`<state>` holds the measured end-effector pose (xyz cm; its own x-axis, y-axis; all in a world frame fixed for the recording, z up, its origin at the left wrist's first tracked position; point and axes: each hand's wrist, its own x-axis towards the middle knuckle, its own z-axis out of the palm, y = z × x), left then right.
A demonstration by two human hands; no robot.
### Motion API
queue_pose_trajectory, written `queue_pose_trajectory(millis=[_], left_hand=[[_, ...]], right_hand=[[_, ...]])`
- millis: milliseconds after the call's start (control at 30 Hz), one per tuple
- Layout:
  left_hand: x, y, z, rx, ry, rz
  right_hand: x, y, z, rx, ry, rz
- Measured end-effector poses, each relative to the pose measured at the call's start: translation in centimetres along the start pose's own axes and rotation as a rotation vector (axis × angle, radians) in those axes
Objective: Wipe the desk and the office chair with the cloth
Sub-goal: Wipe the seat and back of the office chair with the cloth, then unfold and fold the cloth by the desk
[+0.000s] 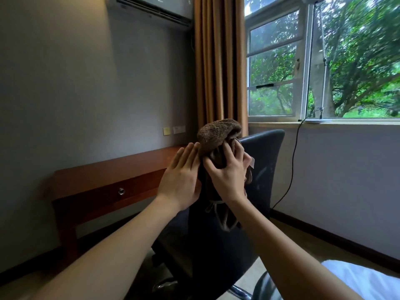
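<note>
A brown cloth (216,135) is bunched up in front of me, above the dark office chair (266,161). My right hand (227,176) grips the cloth, its fingers curled into the folds. A loose end of the cloth hangs down below that hand. My left hand (181,178) lies flat against the cloth's left side with straight fingers. The wooden desk (112,176) with one drawer stands against the grey wall at the left, behind the hands.
A window (324,61) fills the upper right, with a lamp base (318,120) on its sill and a black cable running down the wall. A brown curtain (218,61) hangs beside it. An air conditioner (151,7) is mounted high. A white surface (363,280) shows at the lower right.
</note>
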<state>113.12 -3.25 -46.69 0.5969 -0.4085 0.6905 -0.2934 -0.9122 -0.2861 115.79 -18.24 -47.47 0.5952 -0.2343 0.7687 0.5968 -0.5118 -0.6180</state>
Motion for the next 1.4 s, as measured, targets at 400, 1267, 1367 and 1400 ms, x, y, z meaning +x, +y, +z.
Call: queue_pose_trajectory(millis=[400,1267,1367,1400], left_hand=[[0.0,0.0,-1.1,-0.029,0.027,-0.017],[-10.7,-7.6,-1.7,-0.715,-0.015,-0.737],[-10.9,-9.8,1.5,-0.984,0.052,-0.887],[-11.0,-10.6,2.5,-1.071,0.052,-0.926]], right_hand=[[1.0,-0.2,0.8,0.025,-0.027,-0.091],[-9.7,-7.3,11.1,0.891,-0.648,0.502],[-9.8,-6.8,15.6,0.929,-0.657,0.620],[-9.7,-6.6,17.0,0.940,-0.660,0.682]])
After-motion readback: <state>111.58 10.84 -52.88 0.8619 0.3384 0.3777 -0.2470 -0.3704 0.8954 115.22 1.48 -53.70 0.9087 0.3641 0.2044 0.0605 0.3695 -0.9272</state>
